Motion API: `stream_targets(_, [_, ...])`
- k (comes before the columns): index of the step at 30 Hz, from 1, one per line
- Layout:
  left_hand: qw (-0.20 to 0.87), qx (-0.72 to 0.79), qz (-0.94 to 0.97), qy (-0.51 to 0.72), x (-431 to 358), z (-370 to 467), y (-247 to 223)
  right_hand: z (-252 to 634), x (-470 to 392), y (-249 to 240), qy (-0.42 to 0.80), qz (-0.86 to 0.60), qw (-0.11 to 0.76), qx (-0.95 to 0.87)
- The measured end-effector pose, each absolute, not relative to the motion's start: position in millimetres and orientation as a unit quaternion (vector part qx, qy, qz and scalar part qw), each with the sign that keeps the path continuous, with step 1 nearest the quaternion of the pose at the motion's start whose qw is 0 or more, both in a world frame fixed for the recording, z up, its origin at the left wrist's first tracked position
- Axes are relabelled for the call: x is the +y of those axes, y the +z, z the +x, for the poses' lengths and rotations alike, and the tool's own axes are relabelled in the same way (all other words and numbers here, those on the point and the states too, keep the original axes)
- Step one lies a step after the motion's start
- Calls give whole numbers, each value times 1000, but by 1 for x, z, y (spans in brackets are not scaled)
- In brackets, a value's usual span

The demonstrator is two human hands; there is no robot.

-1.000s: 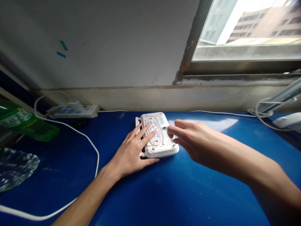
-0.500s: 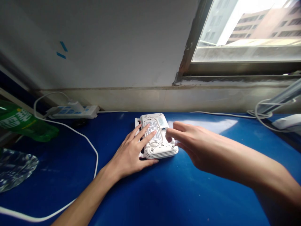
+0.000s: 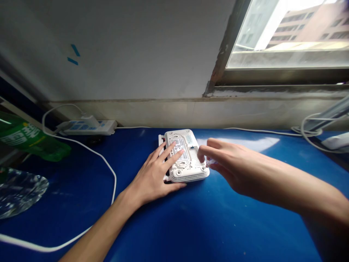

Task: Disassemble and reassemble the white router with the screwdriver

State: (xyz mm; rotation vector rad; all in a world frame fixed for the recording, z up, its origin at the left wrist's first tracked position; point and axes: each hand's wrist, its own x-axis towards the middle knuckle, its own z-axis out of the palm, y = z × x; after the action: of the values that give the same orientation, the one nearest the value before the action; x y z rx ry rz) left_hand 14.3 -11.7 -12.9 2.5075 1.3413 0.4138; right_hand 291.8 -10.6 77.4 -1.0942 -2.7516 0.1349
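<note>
A white router (image 3: pixel 194 167) lies underside up on the blue table, with its label, vent holes and round feet showing. Folded antennas (image 3: pixel 160 140) run along its left side. My left hand (image 3: pixel 152 171) rests over the left part of the router, fingers spread flat on the label and thumb along the near edge. At the right edge, my right hand (image 3: pixel 226 160) is closed in a pinch, its curled finger against the casing near the corner foot. Something small and whitish (image 3: pixel 211 161) shows between thumb and finger; its kind is unclear.
A white power strip (image 3: pixel 105 127) with a plug stands by the wall. Its white cable (image 3: pixel 114 174) loops across the left. A green bottle (image 3: pixel 35 140) and a clear plastic bottle (image 3: pixel 24 191) lie at far left. At right are a grey post (image 3: pixel 324 114) and coiled cable.
The whole view has shifted slightly, so everything sits a little further right. Both hands keep their places on the router, and the right hand remains pinched at its right edge.
</note>
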Motion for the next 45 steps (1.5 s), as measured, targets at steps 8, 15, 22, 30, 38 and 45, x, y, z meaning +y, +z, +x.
stream_targets(8, [134,465,864,138,-11,14,-13,280,-10,75,-9,-408,78,-910])
stream_targets(15, [140,464,864,133,-12,14,-11,284,-14,75,34,-358,97,-928])
stream_targets(22, [142,461,865,141,-12,14,-11,274,-20,71,-24,-399,50,-915])
stream_targets(30, [140,459,865,146,-12,14,-12,270,-21,71,-32,-456,34,-889])
stream_targets(38, [140,462,865,136,-12,15,-11,276,-19,70,30,-395,48,-917])
stream_targets(45, [141,461,864,144,-12,15,-14,267,-20,66,-28,-443,37,-895])
